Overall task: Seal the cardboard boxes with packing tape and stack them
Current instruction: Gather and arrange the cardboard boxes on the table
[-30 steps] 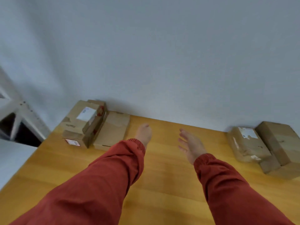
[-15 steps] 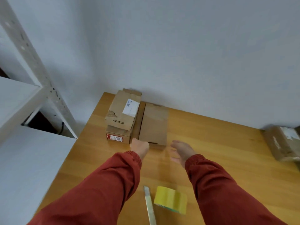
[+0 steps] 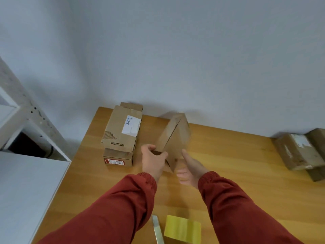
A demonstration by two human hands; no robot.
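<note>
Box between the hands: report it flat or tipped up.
Tipped up: the box leans with its far end raised off the table, left hand gripping it.

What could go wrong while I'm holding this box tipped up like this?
The tilted box is held only at its near end: the left hand grips one corner, the right hand lies open against it, so it may slip. The top box of the stack beside it sits askew and could get knocked. A sleeve might sweep the tape roll.

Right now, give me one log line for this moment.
left hand grips tilted box | right hand open against box | tape roll untouched
</note>
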